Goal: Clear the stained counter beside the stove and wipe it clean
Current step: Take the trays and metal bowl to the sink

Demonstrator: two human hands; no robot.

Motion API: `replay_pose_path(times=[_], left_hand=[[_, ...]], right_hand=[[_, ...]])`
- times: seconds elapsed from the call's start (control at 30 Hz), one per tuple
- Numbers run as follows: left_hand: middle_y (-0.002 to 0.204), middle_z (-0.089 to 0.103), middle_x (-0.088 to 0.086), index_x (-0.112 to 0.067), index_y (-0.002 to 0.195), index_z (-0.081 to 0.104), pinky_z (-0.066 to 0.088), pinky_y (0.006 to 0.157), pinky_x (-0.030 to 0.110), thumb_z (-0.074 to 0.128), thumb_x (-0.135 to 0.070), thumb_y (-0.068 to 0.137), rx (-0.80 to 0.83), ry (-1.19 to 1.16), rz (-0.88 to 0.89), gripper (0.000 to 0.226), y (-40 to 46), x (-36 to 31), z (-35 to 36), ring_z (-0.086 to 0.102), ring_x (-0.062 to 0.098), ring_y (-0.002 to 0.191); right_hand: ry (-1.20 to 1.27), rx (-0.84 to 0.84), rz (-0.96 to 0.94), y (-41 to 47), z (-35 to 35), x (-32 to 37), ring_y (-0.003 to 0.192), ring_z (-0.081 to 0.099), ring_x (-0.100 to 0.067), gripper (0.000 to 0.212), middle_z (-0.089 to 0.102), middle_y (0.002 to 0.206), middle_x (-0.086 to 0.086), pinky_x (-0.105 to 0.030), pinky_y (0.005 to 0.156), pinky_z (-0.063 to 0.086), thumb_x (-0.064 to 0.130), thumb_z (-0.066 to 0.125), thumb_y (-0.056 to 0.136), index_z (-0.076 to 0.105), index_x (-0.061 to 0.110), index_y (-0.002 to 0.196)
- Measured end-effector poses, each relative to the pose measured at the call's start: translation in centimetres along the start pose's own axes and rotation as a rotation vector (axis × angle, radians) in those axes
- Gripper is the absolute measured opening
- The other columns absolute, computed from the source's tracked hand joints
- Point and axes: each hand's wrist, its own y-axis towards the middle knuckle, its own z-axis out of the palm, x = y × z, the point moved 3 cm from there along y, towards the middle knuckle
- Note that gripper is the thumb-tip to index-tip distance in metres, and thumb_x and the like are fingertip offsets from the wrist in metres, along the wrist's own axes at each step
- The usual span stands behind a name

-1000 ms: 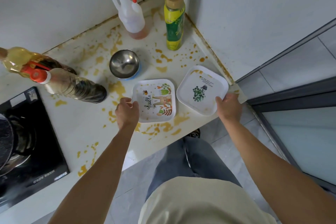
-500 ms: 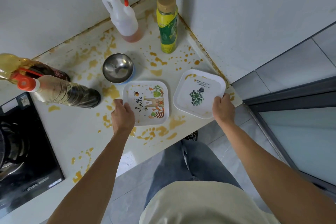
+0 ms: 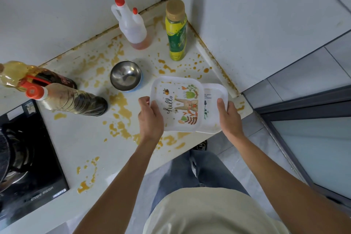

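Two hands hold two square white plates over a white counter (image 3: 79, 138) splashed with orange-brown stains, seen from above. Beyond the hands the counter runs into a tiled corner; far to the left of the left hand sits a black stove (image 3: 28, 157).

Left of the left hand, two dark sauce bottles (image 3: 74, 99) with red caps stand side by side, close to the stove. Beyond the right hand, in the corner, stands a tall green and yellow bottle (image 3: 176, 32) with a tan cap. Just left of it, a white jug (image 3: 133, 26) with two red caps holds a little reddish liquid.

The hello plate (image 3: 178, 104), printed with a rabbit and leaves, lies on top and overlaps most of the plant plate (image 3: 214, 100) beneath it. The left hand (image 3: 151, 118) grips the hello plate's left edge, thumb curled over the rim. The right hand (image 3: 228, 116) grips the plant plate's right edge, thumb on top.

Just beyond the left hand, a small steel bowl (image 3: 125, 76) sits on a blue base among the stains.
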Motion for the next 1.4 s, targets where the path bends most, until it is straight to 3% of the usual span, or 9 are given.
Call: replay_pose_path(times=[0.23, 0.4, 0.53, 0.63, 0.7, 0.8, 0.93, 1.17, 1.4], left_hand=[[0.096, 0.064, -0.006, -0.024, 0.116, 0.038, 0.057, 0.059, 0.041, 0.033, -0.032, 0.113, 0.064, -0.015, 0.021, 0.01, -1.8, -1.1, 2.3, 0.066, 0.016, 0.08], [0.106, 0.053, -0.008, -0.021, 0.108, 0.044, 0.048, 0.072, 0.032, 0.039, -0.031, 0.109, 0.065, 0.022, 0.031, 0.011, -2.2, -0.7, 2.9, 0.059, 0.018, 0.098], [0.116, 0.047, -0.009, -0.021, 0.123, 0.051, 0.047, 0.079, 0.031, 0.047, -0.031, 0.107, 0.099, 0.113, 0.048, 0.02, -2.2, 0.7, 2.6, 0.054, 0.01, 0.095], [0.118, 0.057, -0.012, -0.025, 0.135, 0.056, 0.047, 0.075, 0.021, 0.05, -0.034, 0.106, 0.149, 0.109, 0.03, 0.032, -1.7, 1.9, 1.8, 0.059, 0.002, 0.093], [0.106, 0.068, -0.015, -0.027, 0.13, 0.061, 0.05, 0.069, 0.019, 0.053, -0.035, 0.105, 0.159, 0.003, -0.065, 0.028, -0.8, 2.6, 0.9, 0.066, 0.0, 0.086], [0.1, 0.074, 0.003, -0.022, 0.112, 0.066, 0.055, 0.065, 0.031, 0.058, -0.025, 0.106, 0.1, -0.337, -0.31, 0.011, 2.1, 3.9, -1.0, 0.07, 0.015, 0.073], [0.107, 0.067, 0.012, -0.012, 0.123, 0.059, 0.059, 0.075, 0.04, 0.06, -0.026, 0.107, 0.013, -0.674, -0.536, 0.022, 7.4, 4.9, -3.7, 0.071, 0.029, 0.089], [0.109, 0.069, 0.016, -0.007, 0.123, 0.058, 0.066, 0.073, 0.038, 0.074, -0.033, 0.098, -0.044, -0.863, -0.692, 0.039, 13.0, 4.5, -3.5, 0.073, 0.03, 0.088], [0.103, 0.069, 0.022, 0.005, 0.135, 0.057, 0.068, 0.069, 0.038, 0.066, -0.004, 0.099, -0.113, -0.919, -0.658, 0.038, 14.0, 4.4, -2.2, 0.071, 0.031, 0.083]], right_hand=[[0.146, 0.095, -0.018, -0.8, 0.5, 1.1, 0.084, 0.073, 0.003, 0.039, 0.074, 0.097, 0.011, -0.016, 0.06, 0.056, 0.062, 0.063, 0.092, 0.058, 0.029, 0.111], [0.205, 0.143, -0.029, -1.7, 1.6, 1.2, 0.086, 0.076, -0.001, 0.032, 0.075, 0.099, 0.022, -0.016, 0.061, 0.058, 0.051, 0.075, 0.087, 0.059, 0.033, 0.109], [0.19, 0.168, -0.025, -1.6, 2.1, 0.8, 0.085, 0.077, -0.004, 0.019, 0.077, 0.099, 0.019, -0.017, 0.059, 0.058, 0.039, 0.066, 0.094, 0.061, 0.034, 0.111], [0.147, 0.187, -0.05, -1.5, 2.1, 0.6, 0.083, 0.076, -0.001, 0.014, 0.077, 0.097, 0.021, -0.014, 0.058, 0.056, 0.037, 0.057, 0.102, 0.063, 0.033, 0.114], [0.14, 0.207, -0.058, -1.4, 2.1, 0.4, 0.085, 0.076, -0.001, 0.018, 0.078, 0.099, 0.02, -0.014, 0.059, 0.057, 0.032, 0.052, 0.105, 0.064, 0.032, 0.119], [0.114, 0.204, -0.054, -1.3, 1.7, -0.3, 0.086, 0.076, -0.001, 0.022, 0.078, 0.102, 0.012, -0.015, 0.06, 0.057, 0.031, 0.048, 0.108, 0.061, 0.027, 0.125], [0.077, 0.164, -0.042, -1.0, 0.8, -1.4, 0.089, 0.074, 0.001, 0.024, 0.075, 0.108, 0.011, -0.014, 0.061, 0.056, 0.032, 0.046, 0.108, 0.057, 0.025, 0.129], [0.053, 0.091, -0.024, -1.0, -0.6, -2.7, 0.084, 0.071, 0.01, 0.02, 0.073, 0.105, 0.018, -0.012, 0.058, 0.055, 0.035, 0.045, 0.109, 0.055, 0.03, 0.125], [0.04, 0.071, -0.009, -1.4, -1.2, -4.1, 0.091, 0.073, 0.003, 0.024, 0.072, 0.106, 0.021, -0.014, 0.062, 0.057, 0.034, 0.043, 0.109, 0.054, 0.034, 0.13]])
